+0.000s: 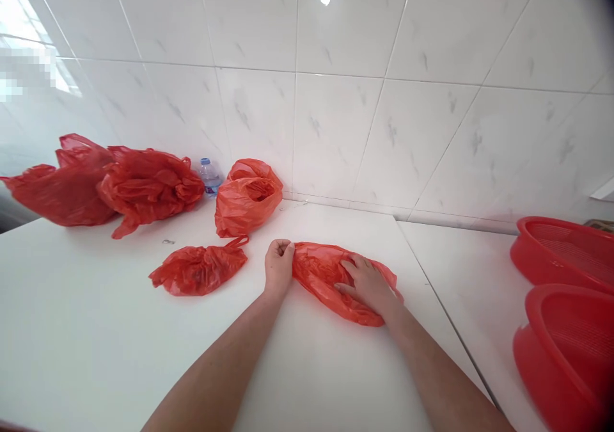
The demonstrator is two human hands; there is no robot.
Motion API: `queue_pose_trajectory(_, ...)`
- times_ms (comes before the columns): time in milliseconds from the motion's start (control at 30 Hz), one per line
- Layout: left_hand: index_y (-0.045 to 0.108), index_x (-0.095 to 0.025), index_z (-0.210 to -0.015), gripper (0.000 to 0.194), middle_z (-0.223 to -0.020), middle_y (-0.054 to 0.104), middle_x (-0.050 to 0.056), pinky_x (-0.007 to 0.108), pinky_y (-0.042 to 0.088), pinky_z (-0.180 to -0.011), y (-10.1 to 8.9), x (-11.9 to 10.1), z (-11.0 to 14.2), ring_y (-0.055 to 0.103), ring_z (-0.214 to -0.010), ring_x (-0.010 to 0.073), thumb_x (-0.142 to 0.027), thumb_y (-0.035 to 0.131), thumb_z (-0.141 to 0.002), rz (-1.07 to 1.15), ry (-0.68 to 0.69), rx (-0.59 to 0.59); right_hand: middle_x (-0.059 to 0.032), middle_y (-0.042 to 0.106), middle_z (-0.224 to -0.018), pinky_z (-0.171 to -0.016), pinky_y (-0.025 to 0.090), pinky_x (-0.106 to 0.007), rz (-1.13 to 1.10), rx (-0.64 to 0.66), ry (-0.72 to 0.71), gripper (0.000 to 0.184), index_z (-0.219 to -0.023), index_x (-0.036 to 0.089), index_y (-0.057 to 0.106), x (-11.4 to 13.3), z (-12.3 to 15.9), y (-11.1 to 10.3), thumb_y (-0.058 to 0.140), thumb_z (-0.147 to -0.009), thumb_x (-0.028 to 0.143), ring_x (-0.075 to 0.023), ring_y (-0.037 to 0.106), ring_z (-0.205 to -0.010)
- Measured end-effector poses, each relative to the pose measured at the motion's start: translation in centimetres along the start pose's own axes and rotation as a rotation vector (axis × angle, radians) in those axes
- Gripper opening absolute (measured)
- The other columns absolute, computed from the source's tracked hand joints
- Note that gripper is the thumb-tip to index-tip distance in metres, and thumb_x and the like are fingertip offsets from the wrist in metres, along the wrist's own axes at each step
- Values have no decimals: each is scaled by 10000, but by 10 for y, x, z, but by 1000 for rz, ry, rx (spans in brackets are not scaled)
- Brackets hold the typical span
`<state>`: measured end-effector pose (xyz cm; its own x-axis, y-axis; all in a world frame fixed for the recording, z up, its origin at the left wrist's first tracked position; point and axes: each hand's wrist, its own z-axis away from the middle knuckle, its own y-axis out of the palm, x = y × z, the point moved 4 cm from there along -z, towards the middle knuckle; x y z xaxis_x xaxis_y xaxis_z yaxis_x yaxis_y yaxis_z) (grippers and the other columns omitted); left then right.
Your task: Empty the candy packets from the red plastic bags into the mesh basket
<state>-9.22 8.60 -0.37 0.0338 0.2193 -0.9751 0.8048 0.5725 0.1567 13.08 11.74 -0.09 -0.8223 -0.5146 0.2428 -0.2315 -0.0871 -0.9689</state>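
A red plastic bag (319, 272) lies on the white table in front of me, spread out and crumpled. My left hand (279, 262) pinches its left end between thumb and fingers. Over the bag's right part rests my right hand (367, 281), fingers spread and pressed on the thin plastic. Left of my left hand sits a smaller bunched red bag (199, 270) with a strap-like end. Behind it stands a fuller red bag (248, 198) whose mouth gapes. Whether anything is inside the bag under my hands cannot be made out.
More red bags (151, 185) are heaped at the back left, beside a small plastic bottle (209, 177). Two red plastic baskets (542, 349) stand at the right edge. A seam (446, 313) runs between two white table tops (119, 355), and a tiled wall (336, 137) bounds the back.
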Motion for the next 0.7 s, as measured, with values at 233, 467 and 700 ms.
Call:
queue_pose_trajectory(233,599,-201,-830,137,-854,626,39,310,440,-756,47,-47,65,566,-807,160,-198,464,-852,-757,966,569,-68,415,-1370,-997,321,-404,38,15,39,497,-1195,247,545,0,-3,5,484,-805,549,-267,342,-1268)
queue_pose_trajectory(467,561,-235,-1104,567,-1053,612,56,428,410,-906,60,-10,84,539,-997,265,-513,686,-626,-1022,682,865,-56,416,-1366,-1009,322,-375,34,-70,-10,405,-1220,250,516,-2,4,3,431,-851,393,-227,352,-1261)
queue_pose_trajectory(700,484,-275,-1244,706,-1297,500,76,506,312,-999,56,-6,81,426,-1185,333,-543,660,-615,-1048,525,887,-47,430,-1356,-994,350,-369,-27,-75,10,428,-1229,255,520,-1,5,0,439,-847,430,-221,385,-1239)
